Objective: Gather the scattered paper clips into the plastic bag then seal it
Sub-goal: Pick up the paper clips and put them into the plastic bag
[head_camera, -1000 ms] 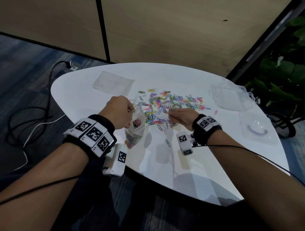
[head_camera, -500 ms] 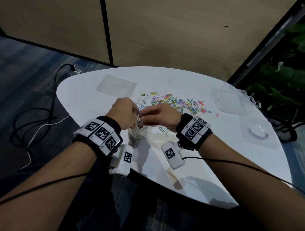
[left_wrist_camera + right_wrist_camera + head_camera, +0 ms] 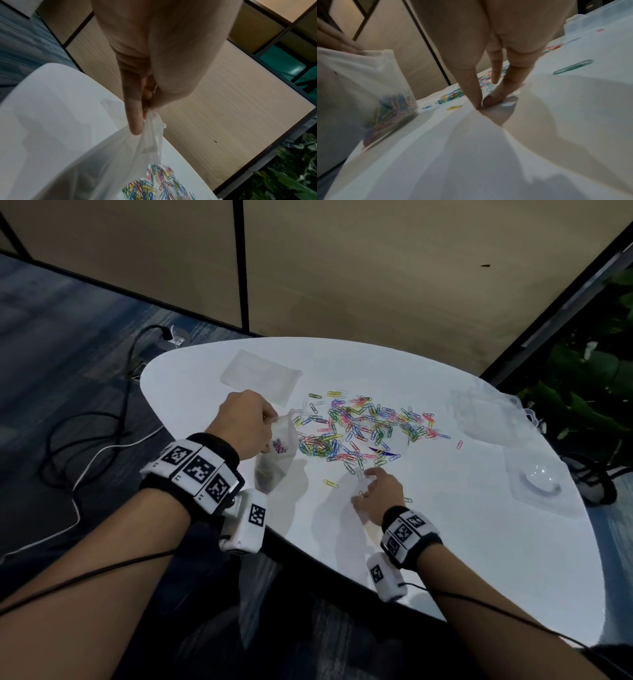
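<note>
Pinching hand: the left hand point(image 3: 244, 424) grips the top edge of the clear plastic bag point(image 3: 274, 453) between thumb and forefinger; in the left wrist view the film bunches just below those fingertips point(image 3: 135, 125).
Bag: it stands on the white table point(image 3: 479, 542) with its mouth open toward the right, hanging down from the left fingers, its bottom resting on the tabletop.
Bag contents: a small clump of coloured clips point(image 3: 392, 108) lies in the lower part of the bag, well below the pinching fingers.
Flat bag: another clear bag point(image 3: 260, 376) lies flat on the table, just beyond the left knuckles.
Loose clips: the scattered paper clips point(image 3: 363, 429) spread in a multicoloured heap beyond the right fingertips and to the right of the bag's mouth.
Yellow clip: 1 yellow clip point(image 3: 330, 483) lies alone, left of the right fingers, between them and the bag.
Right hand: the right hand point(image 3: 380, 496) is low on the table at the near edge of the heap; thumb and forefinger point(image 3: 476, 94) meet tip to tip on the surface, with another finger straight behind them. I cannot tell whether a clip sits between them.
Green clip: 1 green clip point(image 3: 572, 67) lies to the right of the right fingers.
Clear containers: transparent plastic containers point(image 3: 486, 416) sit far right of both hands, near the table's edge.
</note>
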{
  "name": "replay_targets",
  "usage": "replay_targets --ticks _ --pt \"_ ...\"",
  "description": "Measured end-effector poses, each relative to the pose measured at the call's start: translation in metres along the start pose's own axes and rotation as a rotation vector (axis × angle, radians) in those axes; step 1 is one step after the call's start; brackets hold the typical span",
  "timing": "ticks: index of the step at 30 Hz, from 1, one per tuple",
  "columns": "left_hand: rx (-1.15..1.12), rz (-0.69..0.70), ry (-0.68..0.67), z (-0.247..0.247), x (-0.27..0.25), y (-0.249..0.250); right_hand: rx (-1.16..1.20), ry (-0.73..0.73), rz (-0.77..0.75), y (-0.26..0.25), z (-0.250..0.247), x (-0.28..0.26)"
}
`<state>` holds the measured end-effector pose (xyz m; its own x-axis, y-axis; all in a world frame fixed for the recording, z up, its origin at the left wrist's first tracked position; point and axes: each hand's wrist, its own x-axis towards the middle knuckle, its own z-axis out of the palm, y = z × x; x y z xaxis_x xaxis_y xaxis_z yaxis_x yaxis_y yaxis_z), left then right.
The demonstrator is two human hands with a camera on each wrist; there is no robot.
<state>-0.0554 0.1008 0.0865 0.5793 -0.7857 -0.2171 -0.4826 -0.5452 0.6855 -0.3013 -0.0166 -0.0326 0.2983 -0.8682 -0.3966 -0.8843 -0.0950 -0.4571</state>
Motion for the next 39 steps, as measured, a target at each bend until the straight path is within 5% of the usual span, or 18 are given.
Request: replay_targets --ticks 6,12,17,22,26,34,39 --pt "0.021 -0.023 0.074 -0.002 0.001 -0.004 0.028 0.01 -0.118 -0.051 0.01 0.034" --pt "0.009 -0.017 0.076 -0.006 0.004 -0.01 -0.441 -0.063 -0.372 -0.077 0.016 0.051" --pt "-0.004 -0.034 0.082 -0.01 0.007 -0.018 -0.391 0.03 -0.445 -0.083 0.009 0.062" --pt "-0.016 -0.024 0.062 -0.009 0.003 -0.014 0.004 -0.001 -0.183 -0.071 -0.013 0.067" --pt "-0.023 -0.029 0.042 -0.006 0.002 -0.011 0.698 -0.196 0.077 -0.066 -0.037 0.058" --pt "-0.035 0.014 0.013 0.002 0.005 -0.012 1.274 -0.567 -0.052 -0.135 -0.055 0.002" --pt "-0.044 0.03 0.012 0.001 0.006 -0.014 1.141 -0.554 -0.084 -0.165 -0.026 -0.016"
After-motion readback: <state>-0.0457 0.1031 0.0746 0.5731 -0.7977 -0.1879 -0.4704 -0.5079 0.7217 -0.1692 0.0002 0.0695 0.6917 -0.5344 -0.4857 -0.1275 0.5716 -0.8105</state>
